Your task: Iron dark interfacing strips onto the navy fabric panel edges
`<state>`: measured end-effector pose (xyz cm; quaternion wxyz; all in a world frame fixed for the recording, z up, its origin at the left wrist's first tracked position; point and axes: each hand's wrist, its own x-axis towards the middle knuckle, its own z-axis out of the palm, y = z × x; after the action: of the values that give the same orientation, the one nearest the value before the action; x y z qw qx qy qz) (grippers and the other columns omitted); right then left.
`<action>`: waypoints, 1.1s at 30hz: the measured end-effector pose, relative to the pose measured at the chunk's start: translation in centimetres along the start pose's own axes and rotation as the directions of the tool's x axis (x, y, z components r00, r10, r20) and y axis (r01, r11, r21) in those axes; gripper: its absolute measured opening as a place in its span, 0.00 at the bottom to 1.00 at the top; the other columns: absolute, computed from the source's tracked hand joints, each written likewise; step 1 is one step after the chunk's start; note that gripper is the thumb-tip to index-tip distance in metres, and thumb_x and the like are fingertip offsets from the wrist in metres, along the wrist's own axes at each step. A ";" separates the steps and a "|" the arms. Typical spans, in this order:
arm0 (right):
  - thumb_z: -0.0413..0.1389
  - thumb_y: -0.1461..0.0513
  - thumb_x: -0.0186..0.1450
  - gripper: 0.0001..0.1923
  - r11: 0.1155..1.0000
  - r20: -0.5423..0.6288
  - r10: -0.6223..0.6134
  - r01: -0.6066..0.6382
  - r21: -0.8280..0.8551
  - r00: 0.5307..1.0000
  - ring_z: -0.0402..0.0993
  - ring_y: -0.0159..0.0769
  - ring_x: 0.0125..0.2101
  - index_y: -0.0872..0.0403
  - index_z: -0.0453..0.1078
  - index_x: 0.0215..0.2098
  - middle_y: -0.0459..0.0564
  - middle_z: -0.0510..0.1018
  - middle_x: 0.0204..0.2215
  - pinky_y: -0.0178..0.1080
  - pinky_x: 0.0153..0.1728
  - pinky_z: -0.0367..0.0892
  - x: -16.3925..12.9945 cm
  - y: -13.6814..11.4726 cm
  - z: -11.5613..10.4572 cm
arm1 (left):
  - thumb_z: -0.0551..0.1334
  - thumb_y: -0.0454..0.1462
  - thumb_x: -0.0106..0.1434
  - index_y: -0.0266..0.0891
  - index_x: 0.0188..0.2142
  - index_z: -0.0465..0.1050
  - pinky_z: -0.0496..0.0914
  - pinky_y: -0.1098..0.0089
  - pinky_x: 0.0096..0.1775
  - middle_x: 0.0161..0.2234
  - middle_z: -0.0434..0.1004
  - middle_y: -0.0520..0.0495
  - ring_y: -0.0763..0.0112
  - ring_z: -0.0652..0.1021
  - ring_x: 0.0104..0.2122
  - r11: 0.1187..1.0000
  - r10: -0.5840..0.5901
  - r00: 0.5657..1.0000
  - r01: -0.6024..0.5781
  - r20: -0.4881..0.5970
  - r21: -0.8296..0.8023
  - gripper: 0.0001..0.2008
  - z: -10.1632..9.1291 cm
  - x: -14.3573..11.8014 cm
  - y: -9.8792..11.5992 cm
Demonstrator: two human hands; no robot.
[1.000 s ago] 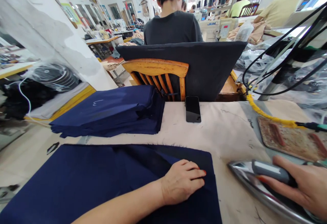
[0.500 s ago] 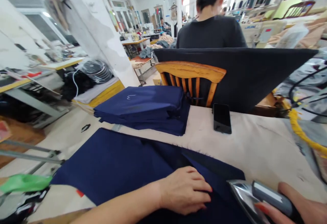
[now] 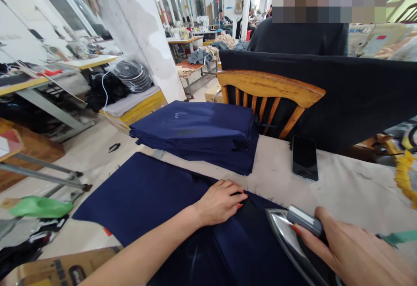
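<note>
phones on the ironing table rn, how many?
1. A black phone lies face up on the bare table, beyond the iron held by the right hand, in front of the wooden chair. Others may be hidden.

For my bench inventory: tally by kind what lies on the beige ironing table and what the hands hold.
Flat navy blue fabric piece under the left hand: 1
Stack of folded navy fabric: 1
Black smartphone: 1
Silver steam iron in the right hand: 1
Total: 4

A black phone (image 3: 305, 157) lies on the table (image 3: 352, 190) near a stack of navy fabric (image 3: 195, 136), before a wooden chair (image 3: 270, 94).
</note>
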<state>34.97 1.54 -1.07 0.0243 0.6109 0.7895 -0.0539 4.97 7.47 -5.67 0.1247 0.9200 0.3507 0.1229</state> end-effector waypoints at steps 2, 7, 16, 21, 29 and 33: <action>0.46 0.54 0.64 0.09 0.999 0.076 0.005 -0.003 -0.034 0.997 0.75 0.47 0.23 0.50 0.59 0.35 0.46 0.72 0.19 0.40 0.21 0.55 1.7 -1.8 -1.6 | 0.56 0.37 0.66 0.41 0.52 0.69 0.65 0.62 0.48 0.48 0.71 0.45 0.63 0.69 0.47 1.000 -0.013 1.000 0.013 -0.016 -0.016 0.15 0.2 -0.1 -0.1; 0.44 0.47 0.66 0.17 0.988 0.092 0.088 -0.076 -0.132 0.992 0.75 0.48 0.22 0.49 0.53 0.28 0.47 0.71 0.16 0.38 0.19 0.47 5.4 -5.6 -3.6 | 0.57 0.37 0.65 0.41 0.50 0.70 0.67 0.62 0.47 0.45 0.72 0.45 0.64 0.70 0.45 0.996 -0.052 0.995 0.046 -0.089 -0.073 0.14 0.6 -0.5 -0.4; 0.42 0.43 0.66 0.19 0.982 0.129 0.125 -0.104 -0.157 0.984 0.74 0.48 0.22 0.48 0.50 0.29 0.44 0.69 0.16 0.38 0.20 0.44 5.9 -6.0 -3.1 | 0.52 0.32 0.67 0.37 0.48 0.68 0.70 0.65 0.45 0.40 0.74 0.46 0.68 0.73 0.41 0.965 -0.170 0.943 0.100 -0.287 -0.244 0.12 0.6 -0.9 -0.9; 0.40 0.44 0.67 0.19 0.985 0.149 0.126 -0.105 -0.140 0.981 0.74 0.50 0.24 0.48 0.51 0.29 0.46 0.70 0.17 0.38 0.21 0.45 6.3 -6.5 -3.5 | 0.51 0.30 0.65 0.36 0.47 0.67 0.70 0.65 0.45 0.39 0.74 0.45 0.67 0.73 0.40 0.956 -0.180 0.936 0.093 -0.304 -0.277 0.13 0.8 -1.1 -0.9; 0.43 0.48 0.67 0.15 0.987 0.234 -0.151 0.161 -0.022 0.960 0.75 0.51 0.24 0.49 0.57 0.32 0.46 0.74 0.21 0.39 0.21 0.45 6.7 -8.9 -4.4 | 0.49 0.27 0.65 0.38 0.50 0.64 0.67 0.67 0.48 0.43 0.74 0.49 0.70 0.73 0.42 0.947 -0.163 0.969 0.101 -0.186 -0.304 0.16 0.2 -0.9 -0.5; 0.50 0.49 0.64 0.14 0.986 0.213 -0.157 0.165 -0.020 0.964 0.75 0.50 0.24 0.50 0.60 0.32 0.47 0.74 0.21 0.39 0.20 0.47 6.8 -9.2 -4.6 | 0.50 0.35 0.69 0.41 0.54 0.64 0.65 0.66 0.50 0.46 0.73 0.48 0.67 0.72 0.46 0.965 -0.121 0.989 0.098 -0.083 -0.244 0.15 -0.1 -0.8 -0.6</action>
<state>24.49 6.29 3.29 0.1150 0.5349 0.8304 -0.1054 4.01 7.31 -5.91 0.2240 0.8704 0.3893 0.2017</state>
